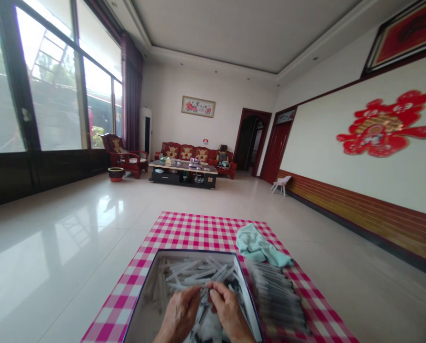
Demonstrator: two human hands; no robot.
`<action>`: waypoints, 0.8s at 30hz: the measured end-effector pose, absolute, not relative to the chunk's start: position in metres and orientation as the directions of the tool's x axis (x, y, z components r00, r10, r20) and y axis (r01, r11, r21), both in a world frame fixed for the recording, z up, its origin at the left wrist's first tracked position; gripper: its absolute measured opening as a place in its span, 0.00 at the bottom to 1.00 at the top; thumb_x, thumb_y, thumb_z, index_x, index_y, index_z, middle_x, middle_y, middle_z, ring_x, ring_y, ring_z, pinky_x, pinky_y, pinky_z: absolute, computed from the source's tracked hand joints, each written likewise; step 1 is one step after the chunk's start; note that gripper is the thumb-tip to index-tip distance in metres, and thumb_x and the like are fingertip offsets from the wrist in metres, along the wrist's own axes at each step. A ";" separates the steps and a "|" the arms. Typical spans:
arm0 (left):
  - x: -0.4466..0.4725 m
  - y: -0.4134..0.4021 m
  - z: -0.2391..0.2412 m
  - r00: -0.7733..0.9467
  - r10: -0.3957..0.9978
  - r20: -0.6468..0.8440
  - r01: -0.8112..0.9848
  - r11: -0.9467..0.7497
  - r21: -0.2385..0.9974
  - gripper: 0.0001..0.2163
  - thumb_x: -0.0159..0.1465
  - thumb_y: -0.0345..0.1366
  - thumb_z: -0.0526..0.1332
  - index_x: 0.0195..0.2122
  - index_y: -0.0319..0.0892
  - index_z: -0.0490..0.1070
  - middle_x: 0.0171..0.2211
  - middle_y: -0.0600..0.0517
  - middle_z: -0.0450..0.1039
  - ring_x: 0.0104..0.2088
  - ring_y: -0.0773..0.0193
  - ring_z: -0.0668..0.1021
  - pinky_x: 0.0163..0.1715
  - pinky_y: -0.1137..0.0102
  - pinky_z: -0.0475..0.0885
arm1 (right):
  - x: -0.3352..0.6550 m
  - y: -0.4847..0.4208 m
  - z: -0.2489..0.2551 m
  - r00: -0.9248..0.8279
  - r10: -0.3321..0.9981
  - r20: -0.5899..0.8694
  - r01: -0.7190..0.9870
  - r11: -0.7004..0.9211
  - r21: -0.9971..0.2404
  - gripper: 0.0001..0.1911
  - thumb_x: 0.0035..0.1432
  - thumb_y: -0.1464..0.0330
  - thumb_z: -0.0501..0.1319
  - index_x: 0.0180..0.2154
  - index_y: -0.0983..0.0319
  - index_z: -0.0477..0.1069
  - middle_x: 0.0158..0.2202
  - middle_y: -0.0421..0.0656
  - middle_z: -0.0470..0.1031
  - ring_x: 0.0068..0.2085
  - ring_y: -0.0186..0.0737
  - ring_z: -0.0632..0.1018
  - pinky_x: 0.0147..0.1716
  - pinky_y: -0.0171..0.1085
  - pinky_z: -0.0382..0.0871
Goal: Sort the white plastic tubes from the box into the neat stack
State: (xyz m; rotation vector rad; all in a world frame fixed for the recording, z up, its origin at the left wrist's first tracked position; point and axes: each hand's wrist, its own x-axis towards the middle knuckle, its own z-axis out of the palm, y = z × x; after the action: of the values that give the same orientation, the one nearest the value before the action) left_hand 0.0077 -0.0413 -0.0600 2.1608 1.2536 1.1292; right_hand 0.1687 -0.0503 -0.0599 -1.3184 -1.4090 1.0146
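Observation:
An open shallow box (pixel 146 290) sits on a pink-and-white checked cloth (pixel 194 231) and holds a loose heap of several thin white sticks (pixel 194 274). Both my hands are over the box, close together. My left hand (pixel 180 317) and my right hand (pixel 229 312) have their fingers curled and pinched toward each other on some of the sticks at the middle of the heap. To the right of the box lies a neat row of dark and pale sticks (pixel 277 295), blurred.
A crumpled mint-green cloth (pixel 257 247) lies at the far right of the checked cloth. Beyond is a glossy tiled floor, a low coffee table (pixel 182 172), red armchairs and sofa, a small white chair (pixel 281 183) and large windows on the left.

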 end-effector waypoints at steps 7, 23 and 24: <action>0.010 -0.040 -0.063 0.337 0.829 0.446 0.521 -0.559 0.645 0.14 0.65 0.34 0.49 0.27 0.43 0.71 0.22 0.55 0.73 0.22 0.70 0.73 0.24 0.80 0.62 | 0.168 -0.051 -0.055 0.006 0.997 0.072 0.071 0.072 -0.995 0.10 0.52 0.63 0.59 0.34 0.62 0.71 0.26 0.39 0.71 0.27 0.36 0.71 0.28 0.32 0.66; 0.009 -0.047 -0.056 0.380 0.844 0.377 0.538 -0.534 0.652 0.13 0.64 0.31 0.49 0.32 0.43 0.73 0.24 0.53 0.75 0.25 0.67 0.77 0.26 0.77 0.63 | 0.166 -0.058 -0.052 -0.030 0.990 0.136 0.239 0.139 -0.961 0.12 0.53 0.64 0.58 0.35 0.62 0.76 0.27 0.42 0.76 0.29 0.39 0.74 0.29 0.33 0.66; 0.009 -0.047 -0.056 0.367 0.851 0.374 0.550 -0.523 0.651 0.13 0.64 0.31 0.49 0.33 0.43 0.73 0.23 0.53 0.75 0.25 0.67 0.77 0.26 0.77 0.63 | 0.166 -0.058 -0.052 -0.034 0.991 0.128 0.217 0.133 -0.967 0.12 0.53 0.64 0.58 0.36 0.62 0.76 0.28 0.42 0.76 0.29 0.39 0.74 0.30 0.33 0.66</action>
State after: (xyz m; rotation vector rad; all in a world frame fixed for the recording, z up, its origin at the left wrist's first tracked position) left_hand 0.0086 -0.0466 -0.0561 2.2158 1.2171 0.9766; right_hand 0.1658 -0.0585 -0.0521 -1.2582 -1.4438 1.0122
